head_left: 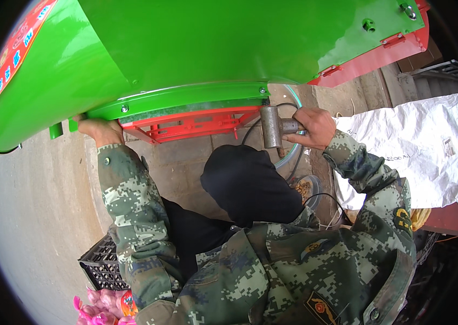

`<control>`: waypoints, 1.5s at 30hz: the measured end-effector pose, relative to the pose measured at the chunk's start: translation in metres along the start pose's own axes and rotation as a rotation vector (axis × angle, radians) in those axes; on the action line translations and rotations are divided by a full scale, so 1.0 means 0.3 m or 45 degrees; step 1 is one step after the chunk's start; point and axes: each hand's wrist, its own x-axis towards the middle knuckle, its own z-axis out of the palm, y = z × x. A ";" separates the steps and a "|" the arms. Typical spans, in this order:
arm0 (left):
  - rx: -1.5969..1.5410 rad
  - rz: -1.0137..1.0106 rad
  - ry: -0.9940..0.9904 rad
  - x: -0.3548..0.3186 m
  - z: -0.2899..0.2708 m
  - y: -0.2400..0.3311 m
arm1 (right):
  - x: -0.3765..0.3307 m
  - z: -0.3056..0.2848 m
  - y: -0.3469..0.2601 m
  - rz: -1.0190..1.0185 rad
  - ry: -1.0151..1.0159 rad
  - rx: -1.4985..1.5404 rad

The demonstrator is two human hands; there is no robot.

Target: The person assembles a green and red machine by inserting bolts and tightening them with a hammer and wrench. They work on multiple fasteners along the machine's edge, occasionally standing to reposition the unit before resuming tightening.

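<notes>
A large machine with a glossy green sheet-metal housing [202,43] fills the upper part of the head view. My left hand [100,130] grips the lower edge of that housing at its left end; most of its fingers are hidden behind the rim. In my right hand [315,128] is a hammer [271,127] with a thick grey cylindrical steel head, held by its short visible handle. The head stands upright just below the right end of the green flange [185,96], close to a bolt. Whether it touches the metal I cannot tell.
Under the housing is a red frame [191,125]. A white woven sack [402,151] lies at right, near a clear tub [306,189] of small brownish pieces. Hoses and a cable cross the paved floor [185,162]. A black crate [103,262] and pink net bags [104,303] are lower left.
</notes>
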 end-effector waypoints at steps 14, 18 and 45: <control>-0.018 0.040 -0.018 0.004 0.015 0.004 | 0.020 -0.014 0.014 0.046 -0.038 0.019; -0.006 0.027 -0.011 0.015 0.010 0.002 | 0.019 -0.015 0.015 -0.074 -0.010 -0.050; -0.079 -0.139 -0.123 0.056 0.002 -0.003 | -0.294 0.525 0.148 0.748 -0.636 0.180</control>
